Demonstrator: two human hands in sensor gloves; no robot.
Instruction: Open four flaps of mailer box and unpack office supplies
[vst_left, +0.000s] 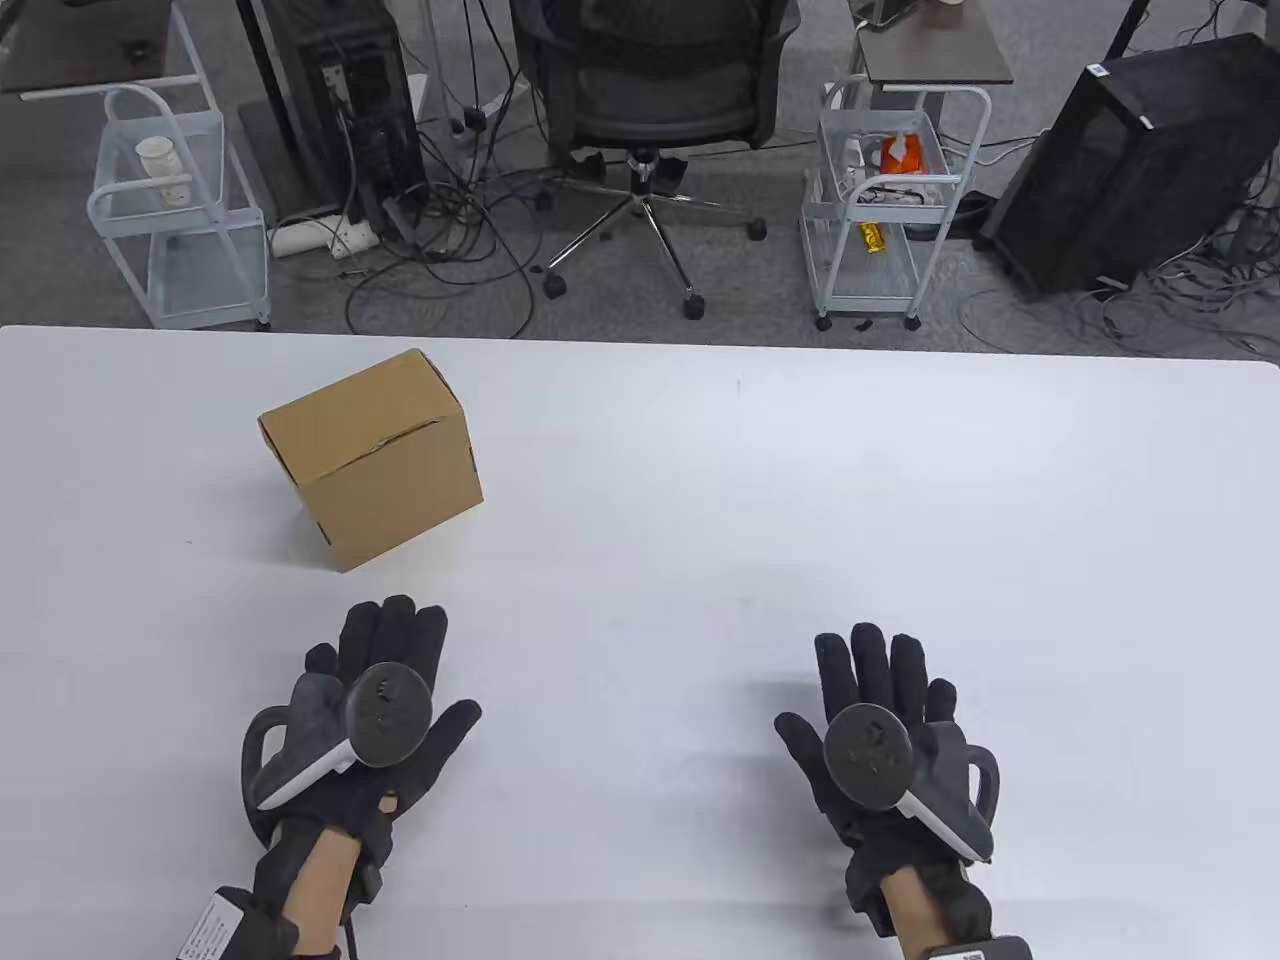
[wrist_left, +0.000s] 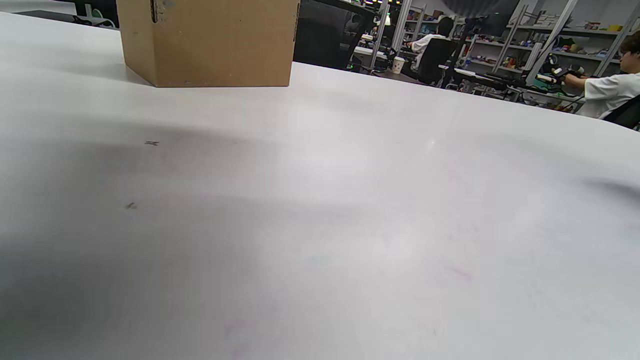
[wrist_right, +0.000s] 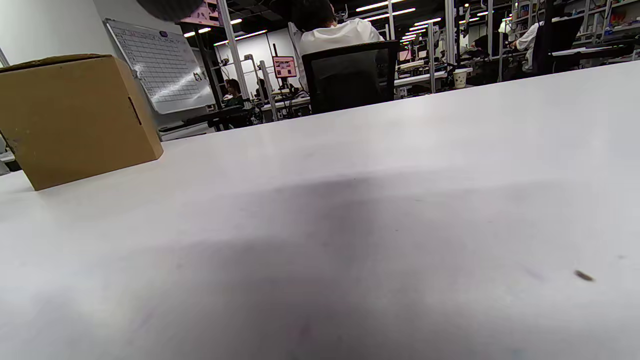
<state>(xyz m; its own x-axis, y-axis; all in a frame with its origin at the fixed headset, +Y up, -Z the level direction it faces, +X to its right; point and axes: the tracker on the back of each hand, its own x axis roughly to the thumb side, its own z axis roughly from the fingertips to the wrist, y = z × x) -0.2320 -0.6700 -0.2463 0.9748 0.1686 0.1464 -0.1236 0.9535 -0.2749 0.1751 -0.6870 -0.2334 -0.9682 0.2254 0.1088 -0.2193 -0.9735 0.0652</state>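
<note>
A closed brown cardboard mailer box (vst_left: 372, 457) stands on the white table (vst_left: 760, 520), left of the middle, its top flaps folded down. It also shows at the top left of the left wrist view (wrist_left: 210, 40) and at the left of the right wrist view (wrist_right: 75, 117). My left hand (vst_left: 375, 690) lies flat on the table just in front of the box, fingers spread and empty. My right hand (vst_left: 875, 700) lies flat on the table at the front right, fingers spread and empty, far from the box. No office supplies are visible.
Beyond the table's far edge stand an office chair (vst_left: 655, 110), two white wire carts (vst_left: 880, 200) and black computer towers (vst_left: 1140, 160), with cables on the floor. Small dark specks lie on the table.
</note>
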